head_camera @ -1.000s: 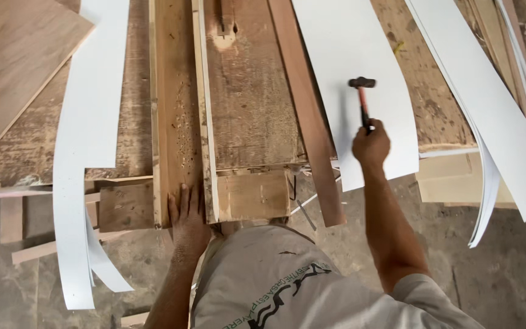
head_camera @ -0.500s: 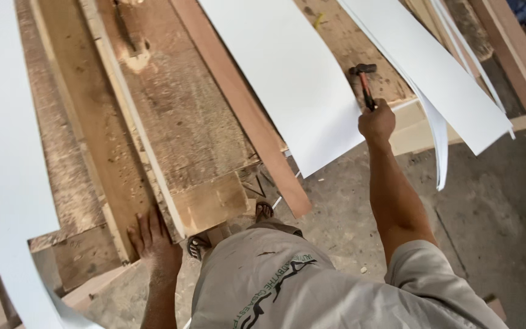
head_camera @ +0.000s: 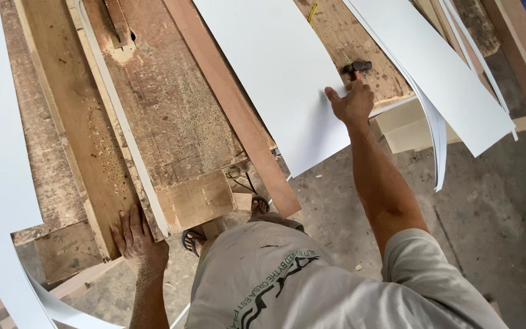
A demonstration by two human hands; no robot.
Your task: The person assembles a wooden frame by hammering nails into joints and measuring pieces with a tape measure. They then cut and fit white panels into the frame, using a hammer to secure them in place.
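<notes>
A worker's left hand [head_camera: 136, 239] presses flat on a wooden plank [head_camera: 74, 128], steadying it, while the right hand [head_camera: 353, 102], at two o'clock, grips a hammer [head_camera: 357, 67] over the surface [head_camera: 171, 116].

One hammer [head_camera: 357, 66], two hands, the left hand [head_camera: 136, 236] and the right hand [head_camera: 353, 102], one long reddish batten [head_camera: 232, 103], one thin white strip [head_camera: 123, 122], two sandalled feet [head_camera: 193, 239] showing below the bench

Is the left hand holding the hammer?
No, the left hand rests flat on the end of a wooden plank, while the right hand holds the hammer.
</notes>
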